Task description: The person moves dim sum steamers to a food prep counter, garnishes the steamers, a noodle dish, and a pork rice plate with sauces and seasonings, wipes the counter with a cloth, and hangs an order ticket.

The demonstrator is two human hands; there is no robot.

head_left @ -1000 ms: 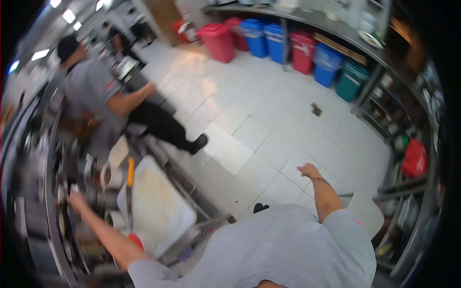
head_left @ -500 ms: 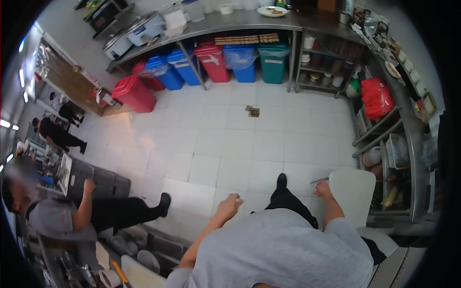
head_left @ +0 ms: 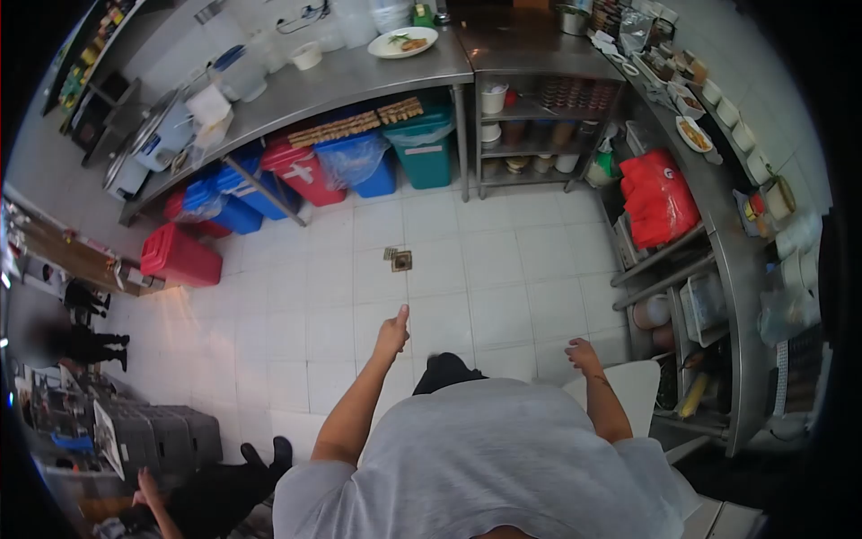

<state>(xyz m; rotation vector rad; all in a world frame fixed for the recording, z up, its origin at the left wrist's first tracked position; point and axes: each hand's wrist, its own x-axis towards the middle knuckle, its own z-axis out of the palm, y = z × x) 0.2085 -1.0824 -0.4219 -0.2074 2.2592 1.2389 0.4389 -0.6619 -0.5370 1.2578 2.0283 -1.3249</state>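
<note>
My left hand [head_left: 392,332] is held out ahead of my body above the tiled floor. One digit points forward while the other fingers look curled in; whether anything small is inside them is hidden. To the right, my right hand [head_left: 583,354] hangs with its fingers loosely apart and nothing visible in them. Beside my right forearm is a white rounded surface [head_left: 639,382] resembling a chair. Neither hand touches a counter. A square floor drain [head_left: 401,260] lies in the tiles ahead of my left hand.
A steel counter [head_left: 359,67] runs along the back, with lidded bins such as a green bin [head_left: 424,157] and a red bin [head_left: 182,255] beneath or beside it. A plate of food [head_left: 402,43] rests on top. Right are steel shelves and a red bag [head_left: 658,199]. Grey crates [head_left: 171,440] stand left, near another person [head_left: 206,494].
My view has moved forward and turned, bringing the counters closer. My left hand has swung forward with one digit pointing ahead. The nearby person on the left now appears lower in view.
</note>
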